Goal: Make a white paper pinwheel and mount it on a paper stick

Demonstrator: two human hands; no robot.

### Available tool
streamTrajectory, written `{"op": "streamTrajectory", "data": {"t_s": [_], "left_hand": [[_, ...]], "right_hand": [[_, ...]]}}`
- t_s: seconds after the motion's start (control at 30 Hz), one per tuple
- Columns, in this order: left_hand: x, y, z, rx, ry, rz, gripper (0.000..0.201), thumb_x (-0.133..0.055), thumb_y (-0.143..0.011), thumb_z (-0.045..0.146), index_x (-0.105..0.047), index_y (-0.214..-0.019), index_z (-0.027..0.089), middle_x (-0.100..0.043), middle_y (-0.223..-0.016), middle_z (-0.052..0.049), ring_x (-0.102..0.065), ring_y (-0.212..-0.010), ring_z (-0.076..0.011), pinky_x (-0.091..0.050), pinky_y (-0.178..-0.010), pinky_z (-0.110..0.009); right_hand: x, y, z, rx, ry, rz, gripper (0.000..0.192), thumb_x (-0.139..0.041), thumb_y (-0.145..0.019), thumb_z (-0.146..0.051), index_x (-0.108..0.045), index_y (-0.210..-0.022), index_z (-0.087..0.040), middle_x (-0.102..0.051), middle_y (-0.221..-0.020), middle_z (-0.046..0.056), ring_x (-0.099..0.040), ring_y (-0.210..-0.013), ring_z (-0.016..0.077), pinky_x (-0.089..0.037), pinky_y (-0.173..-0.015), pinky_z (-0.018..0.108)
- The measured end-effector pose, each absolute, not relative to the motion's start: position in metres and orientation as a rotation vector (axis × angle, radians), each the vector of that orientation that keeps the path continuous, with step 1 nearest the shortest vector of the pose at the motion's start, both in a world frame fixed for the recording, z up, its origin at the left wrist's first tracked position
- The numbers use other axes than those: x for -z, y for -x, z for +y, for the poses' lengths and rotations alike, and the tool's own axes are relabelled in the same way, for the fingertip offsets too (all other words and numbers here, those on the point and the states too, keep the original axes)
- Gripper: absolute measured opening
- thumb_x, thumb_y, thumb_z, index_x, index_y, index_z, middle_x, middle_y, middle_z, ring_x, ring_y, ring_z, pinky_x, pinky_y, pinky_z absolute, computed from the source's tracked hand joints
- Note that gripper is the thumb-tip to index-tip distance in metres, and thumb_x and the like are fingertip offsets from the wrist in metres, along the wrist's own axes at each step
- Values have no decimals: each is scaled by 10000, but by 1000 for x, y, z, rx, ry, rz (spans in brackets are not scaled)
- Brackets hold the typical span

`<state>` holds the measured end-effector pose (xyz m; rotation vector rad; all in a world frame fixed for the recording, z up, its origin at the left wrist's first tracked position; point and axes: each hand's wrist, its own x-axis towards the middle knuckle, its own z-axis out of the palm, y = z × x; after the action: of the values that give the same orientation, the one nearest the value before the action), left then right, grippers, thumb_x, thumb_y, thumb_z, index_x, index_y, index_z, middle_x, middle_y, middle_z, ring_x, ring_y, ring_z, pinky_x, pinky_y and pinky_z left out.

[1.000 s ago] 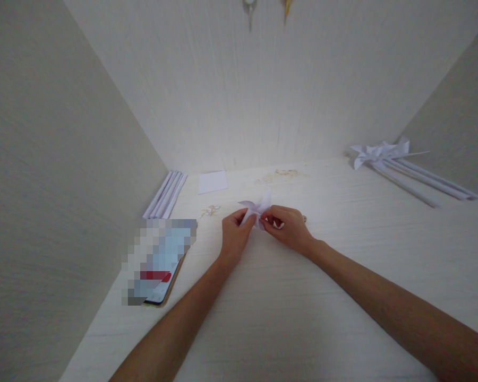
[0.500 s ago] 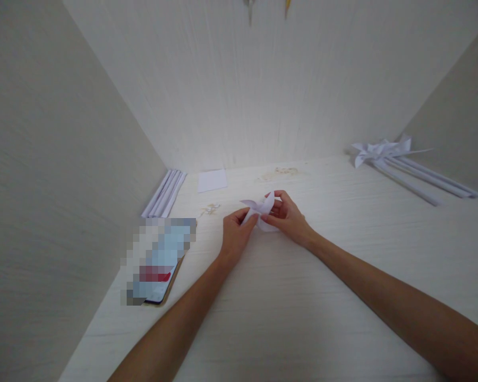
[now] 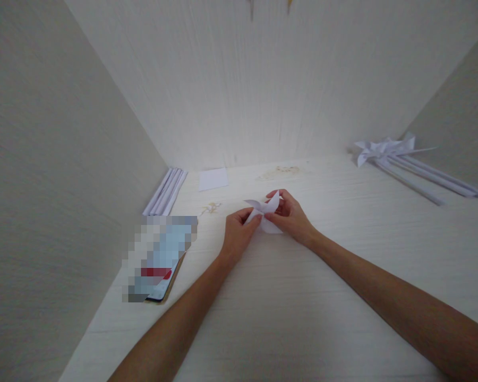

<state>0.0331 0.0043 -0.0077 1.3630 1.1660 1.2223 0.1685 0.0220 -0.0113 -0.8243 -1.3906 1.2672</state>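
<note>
A white paper pinwheel (image 3: 272, 225) is held between both hands, just above the pale tabletop (image 3: 271, 297). My left hand (image 3: 239, 231) grips its left side, with the thumb pressed near the centre. From the right, my right hand (image 3: 292, 216) pinches it, the thumb also close to the middle and the fingers behind a blade. Two blades curl upward, and a flatter part spreads below the thumbs. The fingers hide the pinwheel's back and part of its centre.
Finished-looking paper pinwheels on sticks (image 3: 386, 148) lie at the back right. Rolled paper sticks (image 3: 165, 192) and a square paper sheet (image 3: 213, 179) lie at the back left. A phone (image 3: 165, 254), partly pixelated, rests by the left wall. Small tangled pieces (image 3: 211, 208) lie near my left hand.
Both hands and the pinwheel have shifted slightly right in view, as has the rest of the scene. The lower blade shows a bit more; the grip looks the same.
</note>
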Motion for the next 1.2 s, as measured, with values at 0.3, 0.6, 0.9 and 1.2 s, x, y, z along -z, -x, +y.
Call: {"op": "streamTrajectory", "data": {"t_s": [0.3, 0.6, 0.9, 1.2], "left_hand": [[8, -33, 5, -1324, -1283, 1247, 160, -562, -639, 269, -651, -694, 149, -600, -634, 25, -499, -578, -99, -397, -566, -218], [9, -33, 7, -1346, -1315, 1252, 176, -546, -646, 267, -657, -724, 155, -618, -684, 13, -518, -622, -114, -410, -607, -232], [9, -32, 8, -1336, -1309, 1247, 171, -553, -643, 275, -654, -704, 152, -601, -641, 19, -509, -622, -116, -402, -602, -233], [10, -32, 7, -1313, -1335, 1254, 172, -557, -642, 297, -644, -678, 153, -595, -637, 22, -490, -589, -104, -394, -580, -225]], "right_hand": [[9, -172, 16, -542, 912, -1638, 197, -604, -662, -186, -513, -830, -234, -430, -1034, 55, -464, -998, 183, -439, -797, 347], [6, -170, 8, -254, 973, -1806, 100, -573, -696, -166, -621, -743, -240, -422, -1149, 65, -418, -1086, 241, -407, -827, 414], [10, -170, 13, -350, 1030, -1816, 92, -566, -712, -184, -634, -763, -218, -417, -1181, 89, -393, -1124, 242, -396, -858, 420], [11, -168, 14, -321, 1059, -1829, 39, -623, -651, -181, -623, -652, -220, -448, -1145, 64, -429, -1077, 245, -381, -852, 434]]}}
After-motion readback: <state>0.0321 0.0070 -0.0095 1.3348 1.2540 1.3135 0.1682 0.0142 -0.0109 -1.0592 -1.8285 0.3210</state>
